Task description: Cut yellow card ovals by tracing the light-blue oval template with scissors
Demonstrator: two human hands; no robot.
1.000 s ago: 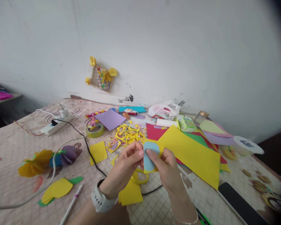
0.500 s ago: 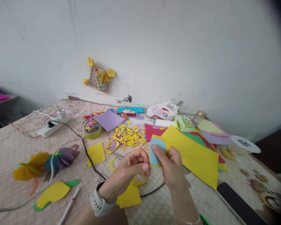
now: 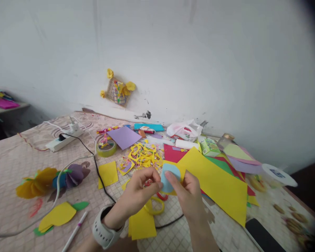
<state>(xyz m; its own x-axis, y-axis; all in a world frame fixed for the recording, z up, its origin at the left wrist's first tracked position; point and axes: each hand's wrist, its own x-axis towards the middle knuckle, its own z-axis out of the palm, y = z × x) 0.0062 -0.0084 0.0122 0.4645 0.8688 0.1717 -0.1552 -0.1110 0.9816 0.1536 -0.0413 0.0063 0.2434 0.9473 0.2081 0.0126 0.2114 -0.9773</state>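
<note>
A light blue rounded paper piece (image 3: 170, 172) lies flat against a square of yellow paper (image 3: 182, 171). My right hand (image 3: 187, 190) grips both from the right, thumb on the blue face. At their left edge, my left hand (image 3: 144, 189) is closed, thumb and fingers drawn together; whether its fingertips pinch the paper cannot be made out. A white watch is on the left wrist. Below the hands are scissors (image 3: 155, 206) with red and yellow handles, their blades hidden. Yellow paper squares (image 3: 142, 225) lie partly under those handles.
Yellow paper scraps (image 3: 144, 155) pile up behind my hands. A large yellow sheet (image 3: 217, 182) and a phone (image 3: 264, 236) lie to the right. On the left are a power strip (image 3: 65, 140), a black cable (image 3: 96, 164), paper flowers (image 3: 39, 182) and a pen (image 3: 75, 232).
My left hand has come up to the paper's left edge. The blue and yellow pieces have shifted slightly left and down in view, and more of the scissors' handles shows. The camera view has shifted slightly.
</note>
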